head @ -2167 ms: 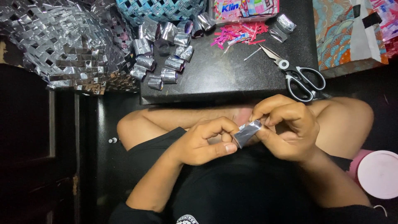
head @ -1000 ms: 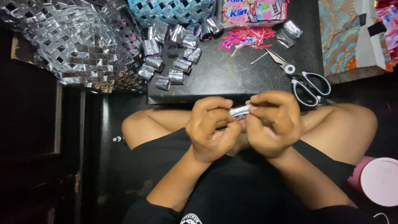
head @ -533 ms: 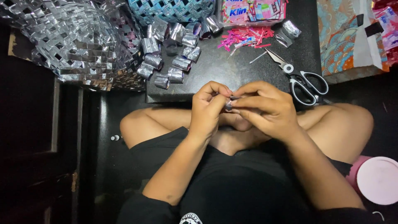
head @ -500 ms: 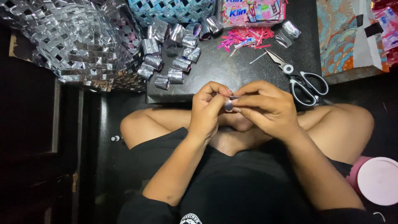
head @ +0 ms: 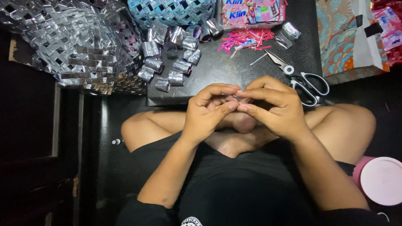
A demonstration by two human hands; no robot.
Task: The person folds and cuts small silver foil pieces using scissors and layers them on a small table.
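My left hand (head: 207, 111) and my right hand (head: 272, 106) meet fingertip to fingertip above my crossed legs, just in front of the black low table (head: 234, 71). Together they pinch a small folded silver foil piece (head: 235, 97), which the fingers hide almost entirely. Several similar folded silver foil pieces (head: 173, 67) lie in a loose heap on the table's left part. Black-handled scissors (head: 303, 81) lie on the table just beyond my right hand.
A large woven silver foil mat (head: 71, 46) spreads at the upper left, next to a blue woven basket (head: 171, 10). Pink cut strips (head: 247, 39) and colourful sachets (head: 253, 10) sit at the table's back. A patterned bag (head: 343, 37) stands at the right; a pink lidded tub (head: 383, 180) is at the lower right.
My hands have risen from my lap toward the table's edge and closed together. The foil piece, plainly visible before, is now nearly hidden between my fingertips.
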